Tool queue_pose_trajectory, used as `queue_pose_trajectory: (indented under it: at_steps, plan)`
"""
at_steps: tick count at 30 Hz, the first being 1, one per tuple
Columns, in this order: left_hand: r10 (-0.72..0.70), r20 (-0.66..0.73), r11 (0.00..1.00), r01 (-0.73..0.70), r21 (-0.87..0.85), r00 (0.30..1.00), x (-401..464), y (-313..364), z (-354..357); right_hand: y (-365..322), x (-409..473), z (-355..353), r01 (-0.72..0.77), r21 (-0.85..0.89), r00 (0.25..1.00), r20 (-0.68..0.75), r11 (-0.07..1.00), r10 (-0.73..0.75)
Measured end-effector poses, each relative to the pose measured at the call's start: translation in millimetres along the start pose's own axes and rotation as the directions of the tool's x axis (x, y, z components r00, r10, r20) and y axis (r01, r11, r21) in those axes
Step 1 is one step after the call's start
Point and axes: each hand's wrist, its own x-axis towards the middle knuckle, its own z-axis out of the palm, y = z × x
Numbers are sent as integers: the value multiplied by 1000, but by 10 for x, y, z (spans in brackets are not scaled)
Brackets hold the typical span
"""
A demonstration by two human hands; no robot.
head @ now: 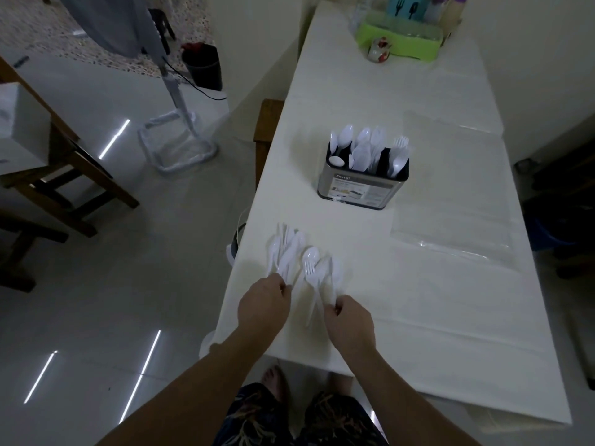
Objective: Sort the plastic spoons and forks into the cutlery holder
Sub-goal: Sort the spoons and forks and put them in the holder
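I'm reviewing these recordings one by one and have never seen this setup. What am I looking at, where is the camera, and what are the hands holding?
There is no machine here: a person works with bare hands, and the one picture comes from a camera worn on the head, looking forward and down. The left hand grips a bunch of white plastic spoons. The right hand pinches the handles of more white plastic cutlery, including a fork. A few loose pieces lie between the hands on the long white table. Further along stands the metal cutlery holder with black dividers, already holding spoons and forks. A clear plastic sheet lies to its right.
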Motion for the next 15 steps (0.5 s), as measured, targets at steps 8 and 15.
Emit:
queue_pose_trajectory:
  at_steps: [8,15]
  plan:
    - [-5,10,1000,5,17,1000,6,22,-7,-117,28,115,75,-136,996,58,988,-67]
    - [5,88,974,15,-225,996,3,68,-58,-153,1,52,79,49,994,66,996,-82]
